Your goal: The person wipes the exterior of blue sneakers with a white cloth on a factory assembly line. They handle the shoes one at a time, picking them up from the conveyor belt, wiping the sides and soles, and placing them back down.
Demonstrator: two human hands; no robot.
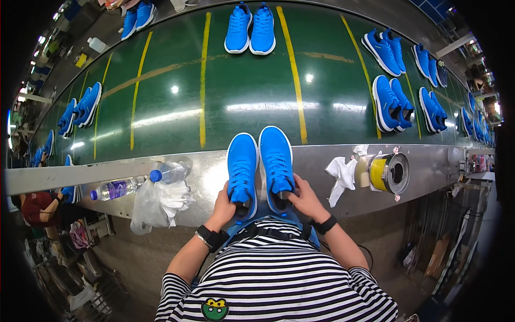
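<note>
Left hand, fingers holding left blue shoe near collar; right hand, fingers holding right blue shoe; toes toward green belt.

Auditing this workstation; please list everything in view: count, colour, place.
Lace-up white-soled sneakers: two, blue, one per hand
Matching sneakers: many, blue, mostly on belt; distant ones uncountable
Flat yellow-striped conveyor belt: one, green, beyond ledge
Long metal ledge: one, silver, across middle
Clear plastic bottles: two, blue-capped and purple-labelled, ledge left
Thin plastic bag: one, white, beside them
Crumpled sheets: several, white, ledge left and right
Round metal tin: one, silver, yellow label, ledge right
Co-worker: one, red top, left
Background clutter: uncountable, mixed, rim
Striped shirt: one, black and white, bottom
Wristbands: two, black, one per wrist
Left hand: one, bare, left sneaker
Right hand: one, bare, right sneaker
</note>
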